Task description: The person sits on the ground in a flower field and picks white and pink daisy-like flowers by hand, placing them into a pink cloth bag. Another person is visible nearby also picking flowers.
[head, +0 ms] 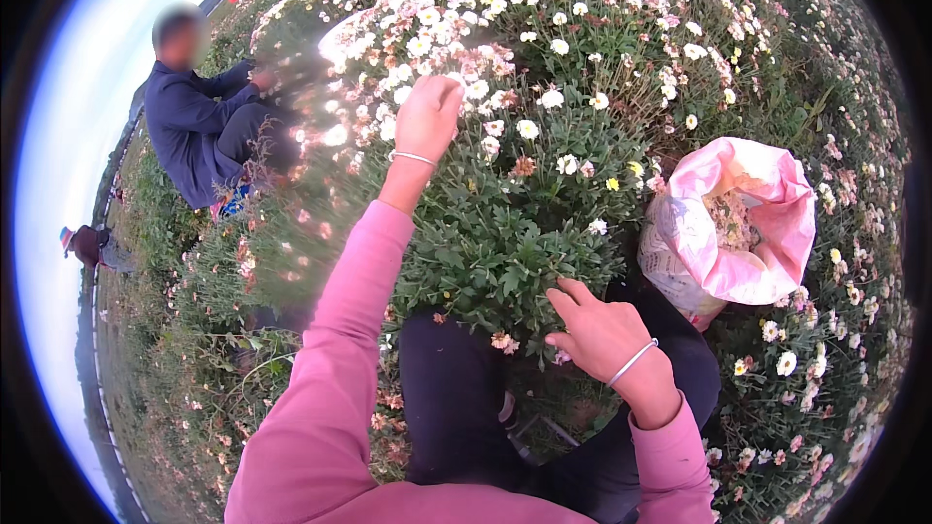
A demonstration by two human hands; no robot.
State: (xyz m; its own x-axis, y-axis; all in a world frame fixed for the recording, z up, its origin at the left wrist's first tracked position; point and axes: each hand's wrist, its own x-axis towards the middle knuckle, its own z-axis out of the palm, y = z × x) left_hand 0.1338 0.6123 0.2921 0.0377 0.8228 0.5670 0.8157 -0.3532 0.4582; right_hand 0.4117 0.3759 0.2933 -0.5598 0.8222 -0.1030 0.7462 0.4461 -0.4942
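Note:
My left hand (pixel 429 116) reaches out among white and faded pink chrysanthemum-like flowers (pixel 477 89). Its fingers curl downward, and whatever lies under them is hidden. Lower down, my right hand (pixel 608 338) hovers by the green leafy plant (pixel 510 247) in front of my knees, thumb and fingers apart with nothing seen between them. A small pinkish bloom (pixel 561 356) is just beside its thumb. Right of the plant stands a sack (pixel 783 233) with its pink rim rolled outward. Picked flower heads (pixel 732 222) fill part of it.
My dark-trousered legs (pixel 451 393) are bent beneath the plant, with a metal frame (pixel 557 431) between them. At the left, a person in a dark blue jacket (pixel 189 109) sits among the flowers. Farther off, another person (pixel 91 246) bends over. Flowering plants surround me.

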